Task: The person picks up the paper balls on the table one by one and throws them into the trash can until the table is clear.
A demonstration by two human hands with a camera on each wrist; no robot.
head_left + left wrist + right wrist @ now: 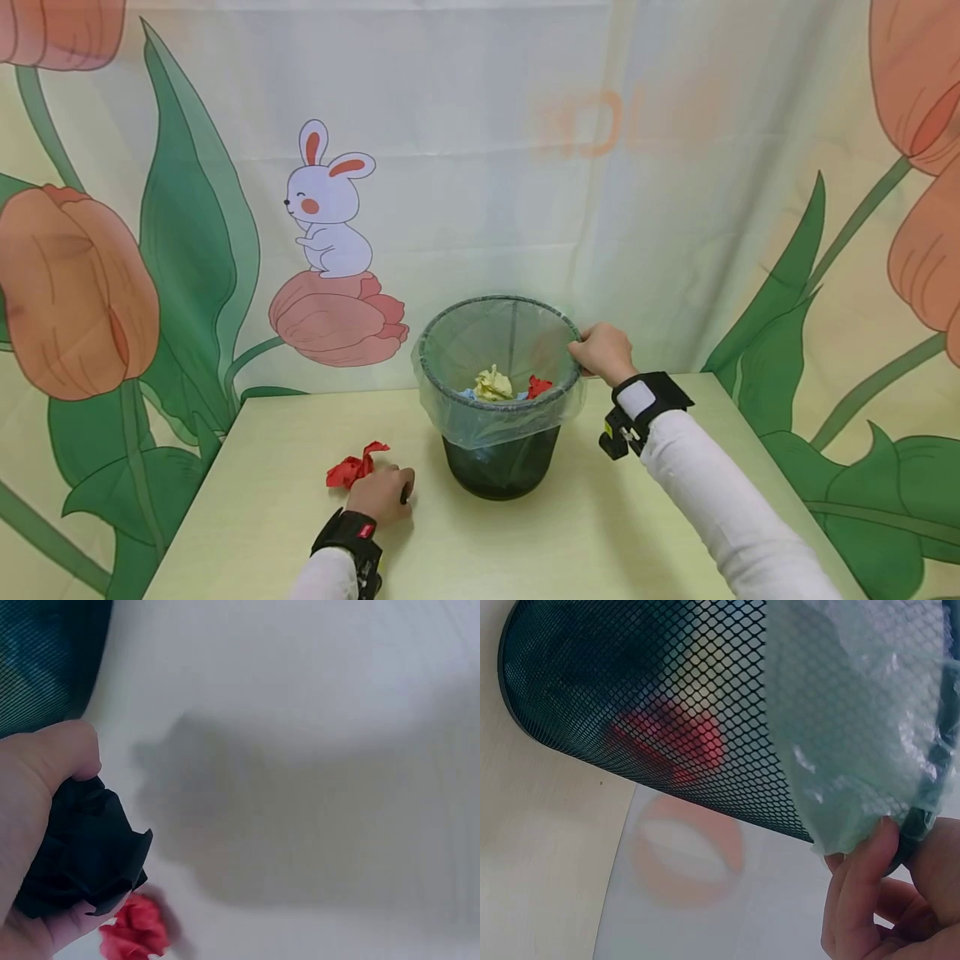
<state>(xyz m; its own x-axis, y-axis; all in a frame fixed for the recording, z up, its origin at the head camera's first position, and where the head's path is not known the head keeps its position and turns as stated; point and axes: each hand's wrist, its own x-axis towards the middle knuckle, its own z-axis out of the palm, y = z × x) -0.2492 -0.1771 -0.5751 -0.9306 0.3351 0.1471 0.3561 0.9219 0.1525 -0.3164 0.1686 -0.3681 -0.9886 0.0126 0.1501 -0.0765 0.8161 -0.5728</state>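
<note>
A crumpled black paper ball [86, 844] is gripped between the thumb and fingers of my left hand [381, 495], low over the table. Right beside that hand lies a crumpled red piece of paper [349, 472]. My right hand [606, 354] pinches the rim of a black mesh wastebasket [501, 462] on its right side. A thin clear green bag [840, 720] lines the basket and folds over the rim. Inside sit a yellow paper ball [493, 383], a red paper ball [537, 387] and some light-blue paper, partly hidden by the rim.
The basket stands upright near the back edge of a pale table [285, 433]. Behind and at both sides hangs a cloth backdrop [465, 167] printed with tulips and a rabbit. Each wrist wears a black strap with a camera.
</note>
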